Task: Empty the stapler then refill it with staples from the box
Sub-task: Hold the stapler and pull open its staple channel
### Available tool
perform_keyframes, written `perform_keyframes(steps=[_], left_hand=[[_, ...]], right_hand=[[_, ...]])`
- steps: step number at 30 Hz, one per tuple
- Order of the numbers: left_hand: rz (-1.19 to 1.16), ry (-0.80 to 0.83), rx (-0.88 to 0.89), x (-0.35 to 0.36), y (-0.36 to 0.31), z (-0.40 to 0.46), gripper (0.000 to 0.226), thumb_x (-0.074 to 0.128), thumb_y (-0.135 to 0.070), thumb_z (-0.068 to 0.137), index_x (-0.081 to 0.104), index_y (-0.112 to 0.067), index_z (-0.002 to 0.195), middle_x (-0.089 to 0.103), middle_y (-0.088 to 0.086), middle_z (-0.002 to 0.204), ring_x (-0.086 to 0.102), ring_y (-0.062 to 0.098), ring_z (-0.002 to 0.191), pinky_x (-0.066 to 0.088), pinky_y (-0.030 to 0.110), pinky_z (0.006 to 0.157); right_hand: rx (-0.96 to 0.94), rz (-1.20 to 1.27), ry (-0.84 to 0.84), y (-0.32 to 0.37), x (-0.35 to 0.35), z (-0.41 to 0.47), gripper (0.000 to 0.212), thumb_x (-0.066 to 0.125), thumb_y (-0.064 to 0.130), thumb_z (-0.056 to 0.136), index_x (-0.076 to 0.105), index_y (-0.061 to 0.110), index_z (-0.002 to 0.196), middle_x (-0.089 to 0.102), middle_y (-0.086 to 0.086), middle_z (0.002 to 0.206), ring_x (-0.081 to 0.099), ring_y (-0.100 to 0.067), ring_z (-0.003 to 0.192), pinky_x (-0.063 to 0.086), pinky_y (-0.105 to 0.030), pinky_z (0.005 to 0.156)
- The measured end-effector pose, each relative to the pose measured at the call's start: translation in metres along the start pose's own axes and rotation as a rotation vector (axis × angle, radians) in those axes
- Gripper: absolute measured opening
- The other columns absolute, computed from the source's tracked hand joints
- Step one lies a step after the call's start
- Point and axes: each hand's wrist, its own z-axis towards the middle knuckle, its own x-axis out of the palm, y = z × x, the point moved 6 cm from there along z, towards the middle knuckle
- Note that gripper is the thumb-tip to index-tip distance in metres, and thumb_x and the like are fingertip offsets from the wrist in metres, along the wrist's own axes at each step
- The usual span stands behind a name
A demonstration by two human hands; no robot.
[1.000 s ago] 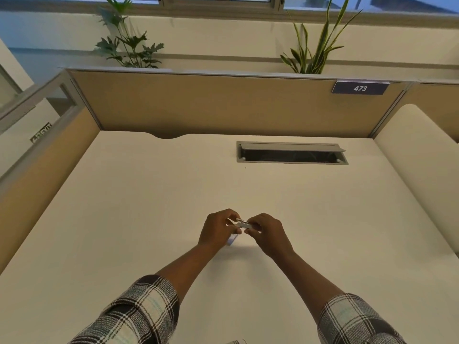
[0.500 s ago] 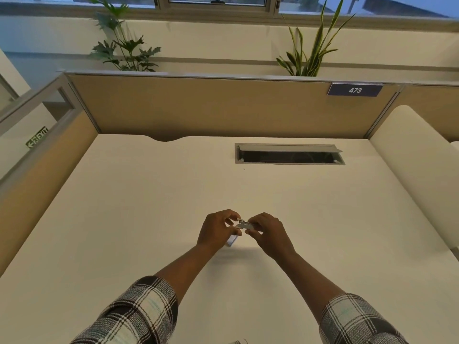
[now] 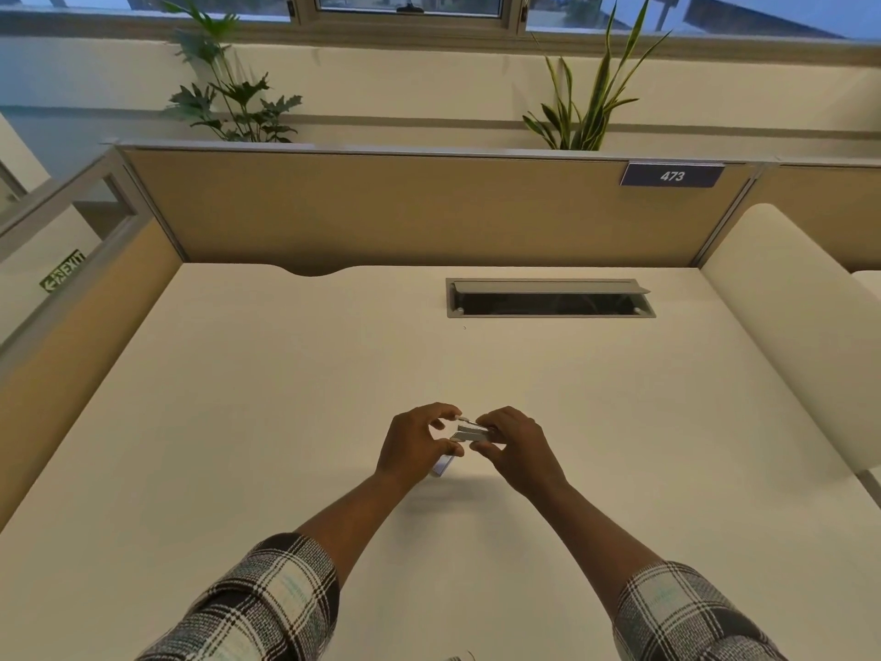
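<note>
One head-worn wide-angle camera looks forward and down over the table [image 3: 238, 422]. It faces the partition [image 3: 381, 207] beyond, with both forearms near.

Near the middle of the desk [image 3: 238, 422], toward its front edge, a stapler [image 3: 469, 431] is held between the left hand [image 3: 417, 443] and the right hand [image 3: 517, 446]. A cable hatch [image 3: 548, 298] is set in the desk near its back edge, before the partition [image 3: 381, 207].
</note>
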Motion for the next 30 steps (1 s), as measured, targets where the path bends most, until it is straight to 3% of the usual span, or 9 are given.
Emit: perform_keyframes(steps=[3,6,12,18,22,25,30], left_hand=[[0.03,-0.041,-0.018,-0.001,-0.001,-0.001,0.029,0.086,-0.015,0.065,0.074,-0.024,0.089,0.072,-0.009,0.09,0.064,0.012,0.084,0.054,0.029,0.075],[0.061,-0.063,-0.026,-0.001,0.001,-0.001,0.027,0.086,-0.016,0.065,0.076,-0.026,0.088,0.073,-0.002,0.092,0.064,0.012,0.084,0.056,0.032,0.076],[0.114,-0.077,-0.05,-0.001,0.005,-0.001,0.031,0.085,-0.016,0.064,0.075,-0.036,0.086,0.07,-0.004,0.09,0.062,0.021,0.091,0.056,0.04,0.077],[0.073,-0.085,-0.019,0.0,0.003,0.0,0.031,0.086,-0.017,0.064,0.076,-0.03,0.09,0.071,-0.005,0.09,0.063,0.017,0.088,0.054,0.037,0.08],[0.081,-0.017,0.042,0.003,-0.002,-0.001,0.049,0.086,-0.018,0.065,0.07,-0.028,0.111,0.07,-0.008,0.106,0.061,0.011,0.095,0.052,0.032,0.085],[0.087,-0.005,0.049,0.004,-0.004,-0.002,0.054,0.085,-0.018,0.065,0.067,-0.029,0.115,0.069,-0.009,0.11,0.059,0.01,0.097,0.049,0.029,0.086],[0.056,-0.076,0.002,0.003,-0.006,-0.002,0.029,0.08,-0.01,0.07,0.074,-0.023,0.095,0.069,-0.005,0.093,0.062,0.013,0.09,0.05,0.03,0.081]], right_hand=[[0.018,0.024,0.0,0.002,-0.001,-0.001,0.02,0.081,0.016,0.074,0.071,0.012,0.092,0.07,-0.002,0.088,0.063,-0.02,0.077,0.049,-0.03,0.072],[0.026,0.017,-0.012,0.002,-0.001,-0.002,0.02,0.08,0.017,0.075,0.072,0.012,0.092,0.07,-0.002,0.088,0.063,-0.019,0.077,0.043,-0.025,0.072],[0.023,0.038,-0.009,0.003,0.0,-0.003,0.02,0.081,0.016,0.073,0.071,0.012,0.09,0.069,-0.001,0.086,0.063,-0.019,0.078,0.05,-0.033,0.074],[0.019,0.043,-0.015,0.003,-0.001,-0.003,0.021,0.081,0.017,0.073,0.071,0.012,0.091,0.07,-0.001,0.086,0.064,-0.02,0.078,0.052,-0.034,0.073],[0.027,0.013,-0.027,-0.001,-0.003,-0.003,0.03,0.083,0.019,0.071,0.07,0.013,0.097,0.069,0.0,0.09,0.062,-0.018,0.079,0.04,-0.022,0.072],[0.023,0.001,-0.022,-0.003,-0.004,-0.003,0.032,0.084,0.019,0.07,0.069,0.012,0.098,0.069,-0.001,0.092,0.061,-0.017,0.079,0.035,-0.013,0.072],[0.03,0.045,-0.037,0.001,-0.005,-0.005,0.021,0.081,0.017,0.074,0.072,0.012,0.092,0.071,-0.002,0.086,0.064,-0.02,0.078,0.051,-0.033,0.073]])
